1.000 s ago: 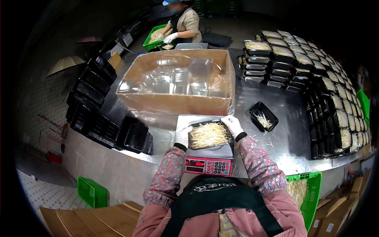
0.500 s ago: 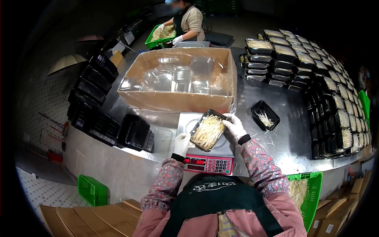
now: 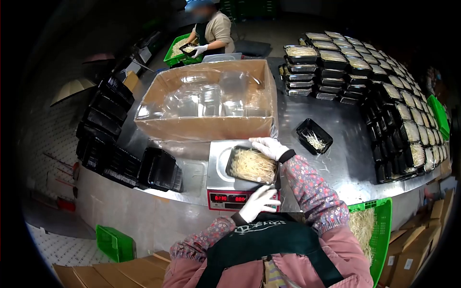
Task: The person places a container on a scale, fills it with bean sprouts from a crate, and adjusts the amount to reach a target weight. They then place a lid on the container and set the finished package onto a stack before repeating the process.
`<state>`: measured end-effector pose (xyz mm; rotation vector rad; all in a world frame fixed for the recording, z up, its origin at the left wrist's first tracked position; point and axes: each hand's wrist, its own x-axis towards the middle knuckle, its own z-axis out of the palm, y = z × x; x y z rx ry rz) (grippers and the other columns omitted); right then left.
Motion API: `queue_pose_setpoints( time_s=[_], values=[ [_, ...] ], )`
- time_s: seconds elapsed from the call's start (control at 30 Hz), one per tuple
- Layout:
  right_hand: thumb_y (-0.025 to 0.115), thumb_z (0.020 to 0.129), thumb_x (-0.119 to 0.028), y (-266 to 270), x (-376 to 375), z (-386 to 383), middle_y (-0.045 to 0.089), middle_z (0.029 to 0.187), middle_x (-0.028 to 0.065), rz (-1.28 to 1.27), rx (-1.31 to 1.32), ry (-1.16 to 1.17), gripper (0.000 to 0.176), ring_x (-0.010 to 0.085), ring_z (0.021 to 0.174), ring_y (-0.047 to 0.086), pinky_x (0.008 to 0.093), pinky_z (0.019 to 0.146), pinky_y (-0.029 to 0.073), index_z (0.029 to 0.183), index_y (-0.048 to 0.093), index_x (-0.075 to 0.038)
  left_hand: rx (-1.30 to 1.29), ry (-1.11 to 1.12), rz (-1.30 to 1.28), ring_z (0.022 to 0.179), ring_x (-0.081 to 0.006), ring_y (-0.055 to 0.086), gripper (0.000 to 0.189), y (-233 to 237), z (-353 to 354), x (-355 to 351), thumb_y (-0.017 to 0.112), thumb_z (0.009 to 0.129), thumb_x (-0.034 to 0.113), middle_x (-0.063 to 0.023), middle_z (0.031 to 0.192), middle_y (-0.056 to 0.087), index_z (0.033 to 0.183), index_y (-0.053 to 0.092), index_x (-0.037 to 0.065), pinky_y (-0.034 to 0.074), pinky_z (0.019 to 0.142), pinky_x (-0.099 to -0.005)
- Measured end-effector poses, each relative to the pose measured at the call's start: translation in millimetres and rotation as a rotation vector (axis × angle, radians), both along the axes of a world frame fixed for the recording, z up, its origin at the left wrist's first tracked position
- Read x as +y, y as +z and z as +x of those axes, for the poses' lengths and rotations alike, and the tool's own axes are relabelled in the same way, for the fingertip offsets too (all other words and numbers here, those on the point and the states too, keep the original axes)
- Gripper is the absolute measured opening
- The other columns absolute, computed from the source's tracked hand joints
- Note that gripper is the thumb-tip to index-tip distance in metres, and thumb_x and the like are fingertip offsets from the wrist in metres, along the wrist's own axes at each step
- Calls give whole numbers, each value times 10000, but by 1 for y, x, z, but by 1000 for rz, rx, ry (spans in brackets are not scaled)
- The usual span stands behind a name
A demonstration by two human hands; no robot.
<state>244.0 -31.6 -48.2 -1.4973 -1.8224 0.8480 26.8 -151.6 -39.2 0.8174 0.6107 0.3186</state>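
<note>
A black plastic tray of bean sprouts (image 3: 253, 165) rests on the metal plate of a digital scale (image 3: 218, 158), whose display glows with red digits. My right hand (image 3: 270, 148), in a white glove, is at the tray's far right rim with its fingers stretched out; whether they touch the rim is hard to make out. Just in front of the tray, over the scale's keypad, my gloved left hand (image 3: 259, 204) is open with fingers apart, holding nothing. Right of the scale, a second black tray (image 3: 314, 137) contains a small bunch of sprouts.
Behind the scale stands a cardboard box (image 3: 206, 128) of clear plastic lids. Stacks of empty black trays (image 3: 158, 168) line the left; filled, covered trays (image 3: 408, 113) are piled right. A green crate (image 3: 384, 240) of sprouts is beside me. Across, a co-worker (image 3: 213, 33) handles a tray.
The tray of sprouts has gone from tilted between both hands to lying on the scale. My left hand has let go and moved right and toward me. The co-worker now holds a tray.
</note>
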Motion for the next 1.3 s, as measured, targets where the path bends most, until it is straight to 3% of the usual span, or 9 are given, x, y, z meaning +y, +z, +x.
queue_pose_setpoints(
  time_s=[0.07, 0.27, 0.33, 0.43, 0.53, 0.97, 1.1, 1.13, 1.3],
  values=[
    [492, 972, -406, 20, 4, 10, 645, 1186, 192, 101, -84, -93, 481, 330, 1121, 605, 356, 967, 458, 1234, 607, -19, 88, -292, 42, 955, -222, 665, 446, 19, -1, 14, 537, 996, 292, -134, 1132, 638, 1357, 474, 37, 556, 721, -305],
    [358, 983, -521, 56, -24, 17, 685, 926, 212, -128, -425, -359, 600, 379, 913, 651, 438, 838, 505, 905, 700, -34, 341, 585, 1570, 862, -318, 632, 189, 63, 4, 130, 578, 933, 179, -143, 934, 666, 934, 669, 14, 492, 776, -389],
    [314, 987, -550, 25, -18, 1, 690, 892, 199, -97, -478, -385, 639, 360, 902, 661, 434, 831, 507, 912, 714, -58, 843, 361, 1825, 897, -364, 629, 366, 6, 10, 191, 486, 977, 320, -189, 924, 673, 913, 675, 13, 487, 829, -427],
    [306, 984, -540, 12, -8, -10, 692, 963, 198, -236, -404, -432, 637, 359, 949, 655, 436, 881, 493, 979, 721, -57, 1068, -6, 1293, 967, -375, 633, 636, -11, 21, 212, 325, 979, 522, -220, 949, 684, 887, 719, 31, 462, 880, -475],
    [344, 978, -498, -6, 0, -3, 676, 1051, 210, -286, -337, -406, 585, 355, 1026, 636, 437, 932, 475, 1025, 715, -48, 1051, -35, 1238, 940, -395, 635, 596, -15, 23, 216, 424, 948, 526, -231, 938, 681, 878, 728, 19, 466, 874, -449],
    [499, 922, -577, -9, -5, 0, 705, 975, 184, -360, 111, -500, 607, 306, 925, 662, 369, 904, 478, 956, 722, -14, 834, 282, 1023, 674, -227, 625, 584, -50, 18, 224, 582, 910, 491, -138, 666, 653, 683, 660, -42, 467, 693, -363],
    [226, 836, -846, -21, -15, 39, 589, 786, -1, -545, 1079, -470, 833, 135, 585, 529, 353, 601, 482, 1021, 582, -116, 360, 590, 567, 692, -142, 630, 389, -57, -7, 215, 586, 953, 417, -59, 752, 641, 1016, 632, 36, 496, 601, -276],
    [332, 863, -795, -23, -27, 50, 603, 799, 11, -476, 1202, -492, 754, 147, 593, 549, 346, 572, 490, 1077, 553, -107, 213, 672, 490, 722, -143, 652, 353, -62, -22, 208, 591, 964, 365, -60, 831, 650, 1132, 590, 55, 513, 577, -257],
    [630, 889, -526, -25, -122, 45, 619, 750, 47, -566, 903, -585, 448, 145, 515, 589, 299, 410, 501, 984, 532, -99, 311, 440, 136, 718, -188, 638, 308, -31, -88, 126, 617, 950, 292, -89, 919, 554, 1039, 476, 33, 575, 546, -322]
  ],
)
